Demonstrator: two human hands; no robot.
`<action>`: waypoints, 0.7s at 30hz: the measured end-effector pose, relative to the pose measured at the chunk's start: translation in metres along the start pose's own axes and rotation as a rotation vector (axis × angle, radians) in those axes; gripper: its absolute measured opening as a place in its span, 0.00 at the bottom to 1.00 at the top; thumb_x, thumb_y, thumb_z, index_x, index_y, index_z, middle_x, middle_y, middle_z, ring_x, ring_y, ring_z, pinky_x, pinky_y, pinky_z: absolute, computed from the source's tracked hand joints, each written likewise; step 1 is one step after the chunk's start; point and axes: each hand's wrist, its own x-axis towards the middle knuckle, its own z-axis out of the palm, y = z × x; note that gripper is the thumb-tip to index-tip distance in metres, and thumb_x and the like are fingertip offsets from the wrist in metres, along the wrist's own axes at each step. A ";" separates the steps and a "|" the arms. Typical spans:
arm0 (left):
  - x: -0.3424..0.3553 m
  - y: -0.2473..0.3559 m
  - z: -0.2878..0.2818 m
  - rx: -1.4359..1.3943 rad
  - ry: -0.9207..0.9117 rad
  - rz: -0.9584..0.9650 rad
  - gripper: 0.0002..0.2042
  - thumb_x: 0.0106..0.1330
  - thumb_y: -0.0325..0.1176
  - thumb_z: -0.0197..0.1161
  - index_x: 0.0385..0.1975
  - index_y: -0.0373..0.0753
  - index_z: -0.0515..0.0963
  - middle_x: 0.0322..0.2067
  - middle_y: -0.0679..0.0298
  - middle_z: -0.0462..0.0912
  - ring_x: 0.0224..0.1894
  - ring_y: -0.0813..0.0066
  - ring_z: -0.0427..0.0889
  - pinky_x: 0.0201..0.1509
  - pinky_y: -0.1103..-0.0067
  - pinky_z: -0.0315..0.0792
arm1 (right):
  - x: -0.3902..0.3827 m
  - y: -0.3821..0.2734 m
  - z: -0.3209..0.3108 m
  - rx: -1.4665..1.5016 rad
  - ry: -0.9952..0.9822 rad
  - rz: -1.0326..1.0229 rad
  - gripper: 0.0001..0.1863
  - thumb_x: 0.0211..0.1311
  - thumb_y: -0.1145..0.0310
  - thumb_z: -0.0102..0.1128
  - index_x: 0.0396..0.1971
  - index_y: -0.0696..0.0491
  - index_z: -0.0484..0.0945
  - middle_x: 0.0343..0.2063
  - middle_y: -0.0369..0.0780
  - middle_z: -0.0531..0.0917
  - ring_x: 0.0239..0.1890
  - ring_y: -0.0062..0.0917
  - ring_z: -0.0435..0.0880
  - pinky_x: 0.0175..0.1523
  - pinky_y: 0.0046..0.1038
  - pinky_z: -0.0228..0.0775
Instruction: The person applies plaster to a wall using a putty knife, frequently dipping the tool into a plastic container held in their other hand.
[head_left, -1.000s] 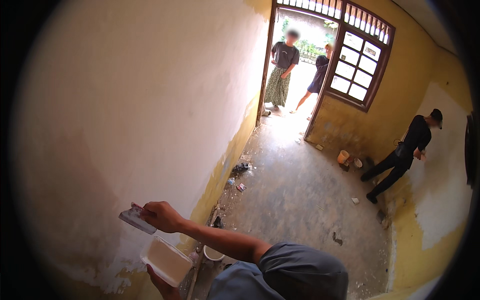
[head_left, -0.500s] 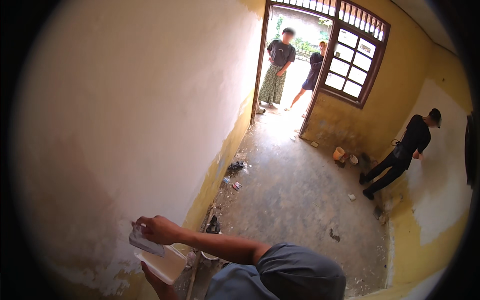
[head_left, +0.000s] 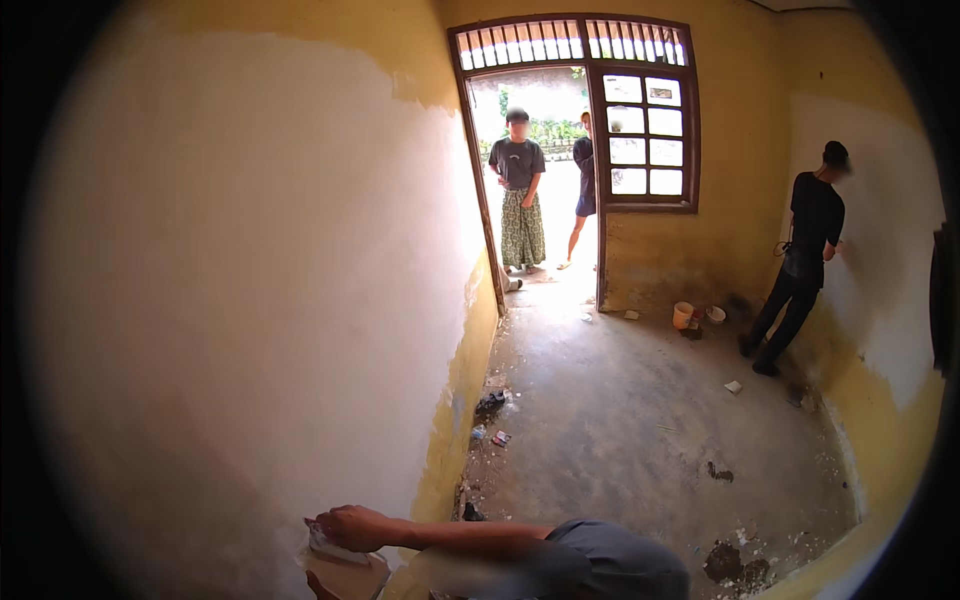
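Observation:
At the lower left, my right hand (head_left: 352,528) is closed around a wide putty scraper (head_left: 328,547), whose pale flat blade lies over the tray. Below it is a shallow white tray (head_left: 362,578) of pale paste, partly cut off by the lower edge. My left hand (head_left: 318,588) grips the tray from its near left side; only a thumb and part of the hand show. Both hands are close beside a wall (head_left: 260,260) with a broad whitish coat over yellow paint.
Two people (head_left: 518,190) stand in and beyond the open doorway, beside a paned window (head_left: 645,135). Another person (head_left: 805,250) faces the right wall. A bucket (head_left: 683,316), a white bowl (head_left: 715,315), dark shoes (head_left: 490,403) and debris lie on the concrete floor (head_left: 600,430).
The view has tilted up and levelled, so the hands and tray sit lower in the picture. The scraper remains in my right hand and the tray in my left.

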 end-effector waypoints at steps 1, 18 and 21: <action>0.000 -0.001 -0.015 0.022 -0.139 0.062 0.34 0.74 0.60 0.41 0.70 0.41 0.58 0.63 0.55 0.68 0.65 0.57 0.70 0.64 0.58 0.71 | 0.001 -0.006 0.003 0.025 0.007 0.046 0.18 0.70 0.62 0.50 0.52 0.58 0.75 0.41 0.52 0.82 0.45 0.50 0.81 0.52 0.47 0.73; -0.005 -0.009 -0.007 -0.178 -0.074 -0.278 0.34 0.74 0.60 0.43 0.70 0.41 0.62 0.64 0.57 0.70 0.63 0.58 0.73 0.65 0.60 0.71 | -0.045 -0.007 -0.008 0.050 0.036 0.170 0.25 0.65 0.55 0.57 0.56 0.56 0.75 0.44 0.54 0.83 0.48 0.50 0.82 0.55 0.46 0.71; -0.005 -0.010 -0.013 -0.196 -0.045 -0.332 0.35 0.73 0.61 0.43 0.71 0.42 0.60 0.65 0.58 0.68 0.65 0.57 0.71 0.67 0.60 0.68 | -0.046 0.004 0.003 0.036 0.119 0.200 0.33 0.66 0.48 0.58 0.63 0.57 0.69 0.49 0.55 0.80 0.53 0.48 0.80 0.59 0.44 0.70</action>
